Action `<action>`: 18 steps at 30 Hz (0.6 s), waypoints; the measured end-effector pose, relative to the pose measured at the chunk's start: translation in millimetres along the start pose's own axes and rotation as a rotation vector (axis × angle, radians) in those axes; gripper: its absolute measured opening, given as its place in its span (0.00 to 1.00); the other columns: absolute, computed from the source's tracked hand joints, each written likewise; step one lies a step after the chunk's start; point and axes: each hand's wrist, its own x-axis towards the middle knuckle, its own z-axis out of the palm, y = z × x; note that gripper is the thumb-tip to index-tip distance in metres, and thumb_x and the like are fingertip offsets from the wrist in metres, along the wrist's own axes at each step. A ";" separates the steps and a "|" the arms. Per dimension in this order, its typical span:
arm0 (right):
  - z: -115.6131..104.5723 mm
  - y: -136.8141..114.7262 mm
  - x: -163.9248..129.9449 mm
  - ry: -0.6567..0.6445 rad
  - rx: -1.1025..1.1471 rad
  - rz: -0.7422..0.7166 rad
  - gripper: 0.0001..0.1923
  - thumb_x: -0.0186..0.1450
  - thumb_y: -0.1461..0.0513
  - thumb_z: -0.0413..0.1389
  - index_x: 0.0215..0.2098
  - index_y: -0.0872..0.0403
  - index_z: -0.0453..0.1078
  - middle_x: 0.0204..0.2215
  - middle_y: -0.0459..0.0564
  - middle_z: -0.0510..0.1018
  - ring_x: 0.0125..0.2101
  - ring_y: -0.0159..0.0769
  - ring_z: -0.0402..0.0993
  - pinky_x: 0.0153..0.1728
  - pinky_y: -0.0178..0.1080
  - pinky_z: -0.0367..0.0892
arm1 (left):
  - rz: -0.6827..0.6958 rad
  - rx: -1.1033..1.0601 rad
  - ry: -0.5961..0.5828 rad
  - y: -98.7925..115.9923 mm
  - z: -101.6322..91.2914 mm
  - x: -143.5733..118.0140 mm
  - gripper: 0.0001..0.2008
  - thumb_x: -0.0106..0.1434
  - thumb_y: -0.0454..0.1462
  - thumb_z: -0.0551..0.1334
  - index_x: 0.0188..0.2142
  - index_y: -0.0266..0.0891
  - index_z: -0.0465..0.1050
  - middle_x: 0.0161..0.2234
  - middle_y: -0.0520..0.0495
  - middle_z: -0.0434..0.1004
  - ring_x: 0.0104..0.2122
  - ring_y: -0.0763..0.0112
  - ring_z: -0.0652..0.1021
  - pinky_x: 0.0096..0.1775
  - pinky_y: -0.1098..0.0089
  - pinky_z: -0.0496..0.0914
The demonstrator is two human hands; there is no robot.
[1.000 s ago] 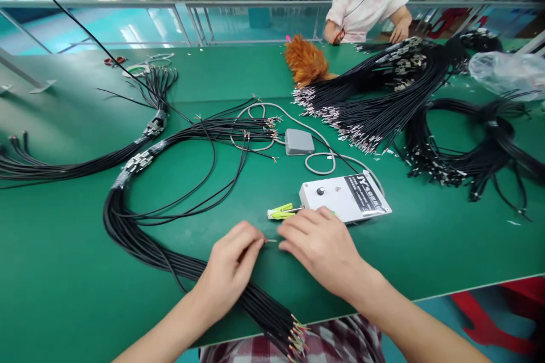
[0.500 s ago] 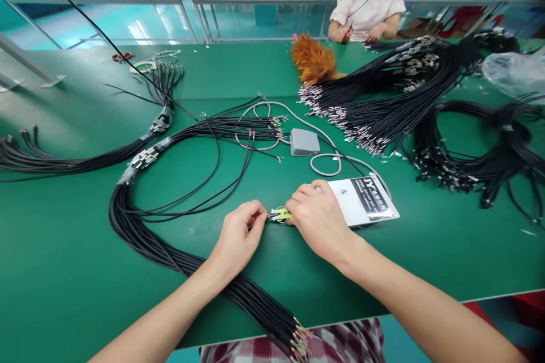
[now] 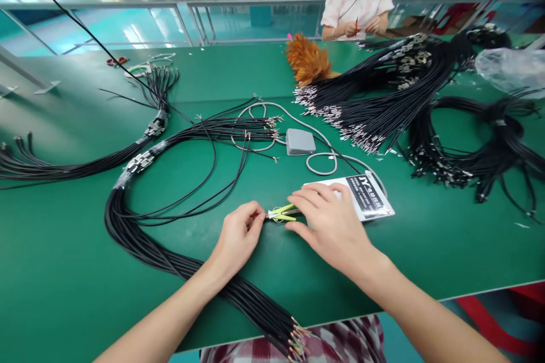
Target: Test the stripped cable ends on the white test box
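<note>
Green counter point(image 3: 63, 249) at a cable workshop: black cables point(image 3: 140, 244) loop at left; the left hand point(image 3: 237, 236) pinches a wire end against a yellow clip point(image 3: 281, 214), just beside the right hand point(image 3: 330, 226), fingers spread loosely over the clip's rear and a white tester point(image 3: 366, 197).

Green matte bench mat point(image 3: 63, 272). Black cable bundle point(image 3: 140, 244), multicolour wire tips. Yellow-green plastic clip point(image 3: 281, 214). White box w/ black label point(image 3: 367, 197). Grey pedal point(image 3: 299, 141). Orange feather duster point(image 3: 307, 62), far edge. Red-white plaid cloth point(image 3: 336, 343), near edge.
</note>
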 end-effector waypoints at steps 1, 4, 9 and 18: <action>-3.2 4.3 -10.3 0.093 0.034 0.032 0.10 0.66 0.59 0.60 0.46 0.52 0.72 0.45 0.49 0.81 0.49 0.44 0.71 0.49 0.47 0.53 | -0.003 -0.007 -0.002 -0.7 -0.1 -0.2 0.10 0.64 0.38 0.53 0.28 0.40 0.67 0.25 0.53 0.67 0.24 0.71 0.67 0.26 0.73 0.61; -6.6 14.7 -44.8 0.341 0.076 0.148 0.04 0.68 0.64 0.57 0.41 0.52 0.72 0.43 0.49 0.82 0.47 0.43 0.73 0.49 0.47 0.57 | -0.010 -0.029 -0.002 -3.9 0.0 -0.6 0.10 0.64 0.38 0.54 0.28 0.40 0.67 0.24 0.53 0.66 0.24 0.71 0.66 0.27 0.73 0.60; 6.1 11.3 -78.3 0.400 0.096 0.154 0.05 0.67 0.67 0.56 0.34 0.51 0.71 0.44 0.49 0.83 0.47 0.45 0.73 0.47 0.47 0.59 | -0.021 -0.049 -0.004 -7.2 1.2 -0.1 0.09 0.64 0.39 0.54 0.28 0.40 0.67 0.24 0.53 0.65 0.23 0.72 0.65 0.27 0.73 0.59; 16.4 13.3 -74.1 0.478 0.031 0.140 0.07 0.65 0.67 0.60 0.32 0.50 0.71 0.38 0.45 0.85 0.44 0.47 0.73 0.46 0.50 0.57 | -0.090 -0.074 0.037 -9.9 -11.3 -5.7 0.10 0.63 0.41 0.56 0.28 0.39 0.68 0.24 0.53 0.66 0.23 0.73 0.66 0.26 0.73 0.59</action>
